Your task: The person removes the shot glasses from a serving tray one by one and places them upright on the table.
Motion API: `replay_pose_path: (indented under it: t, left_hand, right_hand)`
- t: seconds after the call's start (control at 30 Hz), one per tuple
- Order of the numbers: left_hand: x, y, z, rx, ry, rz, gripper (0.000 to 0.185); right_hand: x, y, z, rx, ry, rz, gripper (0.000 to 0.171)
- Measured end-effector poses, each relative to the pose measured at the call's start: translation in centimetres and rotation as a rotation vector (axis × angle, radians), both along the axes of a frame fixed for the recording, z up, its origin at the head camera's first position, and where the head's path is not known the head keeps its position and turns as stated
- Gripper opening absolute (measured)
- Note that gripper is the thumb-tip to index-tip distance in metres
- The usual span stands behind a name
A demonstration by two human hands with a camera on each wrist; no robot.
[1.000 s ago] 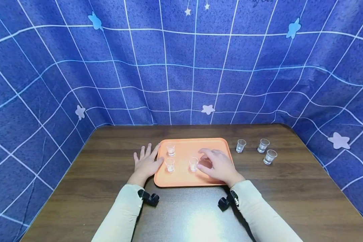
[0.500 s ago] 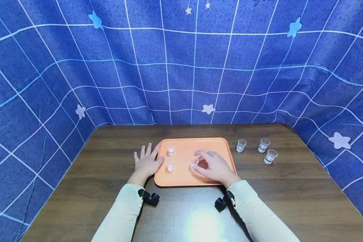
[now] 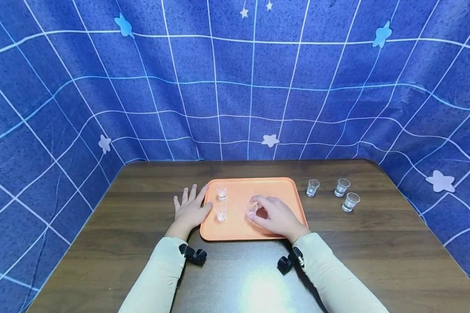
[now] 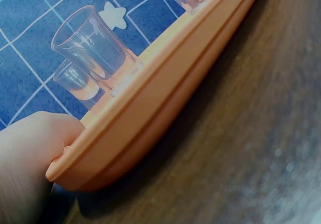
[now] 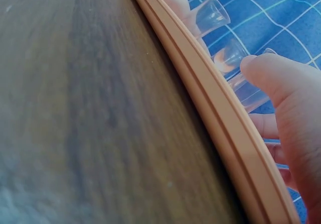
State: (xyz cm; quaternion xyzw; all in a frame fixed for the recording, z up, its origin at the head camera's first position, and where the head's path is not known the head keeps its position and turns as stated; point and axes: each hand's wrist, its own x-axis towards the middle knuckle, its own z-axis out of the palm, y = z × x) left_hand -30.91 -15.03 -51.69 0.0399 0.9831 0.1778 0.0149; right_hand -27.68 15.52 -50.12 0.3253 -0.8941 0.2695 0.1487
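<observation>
In the head view an orange tray (image 3: 235, 232) lies on the table with three small clear shot glasses on it. My right hand (image 3: 278, 215) pinches the right-hand shot glass (image 3: 250, 209) between thumb and fingers; it stands upright on the tray. My left hand (image 3: 189, 213) rests at the tray's left edge, fingers straight and spread, thumb at the rim. Near that thumb stand a front shot glass (image 3: 220, 212) and a back shot glass (image 3: 222, 194). From the right wrist my thumb (image 5: 266, 73) shows against the held glass (image 5: 249, 93), which it partly hides.
To the right of the tray, three more shot glasses stand on the wooden table (image 3: 376, 256): a left one (image 3: 312, 188), a back one (image 3: 341, 187) and a front one (image 3: 350, 202). A blue curtain (image 3: 235, 100) with a white grid hangs behind the table.
My right hand has moved left to the nearest shot glass, and its thumb and fingers have closed on it. The left hand has stayed in place.
</observation>
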Motion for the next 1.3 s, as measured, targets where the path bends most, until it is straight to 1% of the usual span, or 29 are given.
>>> replay_pose_path:
  t: [0.27, 0.5, 0.63, 0.8, 0.97, 1.1, 1.3]
  left_hand:
    - [-0.1, -0.2, -0.2, -0.012, -0.017, 0.0, 0.07]
    - [0.0, -0.3, -0.1, -0.009, -0.018, 0.002, 0.07]
    - [0.0, -0.3, -0.1, -0.011, -0.012, -0.001, 0.07]
    - [0.0, -0.1, 0.0, -0.011, -0.008, -0.002, 0.07]
    - [-0.1, -0.1, -0.1, -0.012, -0.013, -0.007, 0.071]
    - [-0.2, -0.1, -0.2, -0.013, -0.018, -0.005, 0.07]
    - [-0.2, -0.2, -0.2, -0.013, -0.021, -0.003, 0.07]
  right_hand:
    - [0.1, -0.2, -0.1, -0.014, -0.036, 0.015, 0.037]
    - [0.0, -0.1, -0.1, -0.024, -0.025, 0.005, 0.036]
    - [-0.1, 0.4, -0.1, -0.05, -0.023, -0.013, 0.035]
    - [-0.1, 1.0, -0.1, -0.075, 0.005, -0.023, 0.034]
    - [0.0, 1.8, 0.1, -0.078, 0.002, -0.061, 0.035]
    - [0.1, 2.6, 0.2, -0.077, 0.002, -0.108, 0.038]
    - [0.1, 4.0, 0.1, -0.066, 0.062, -0.174, 0.039]
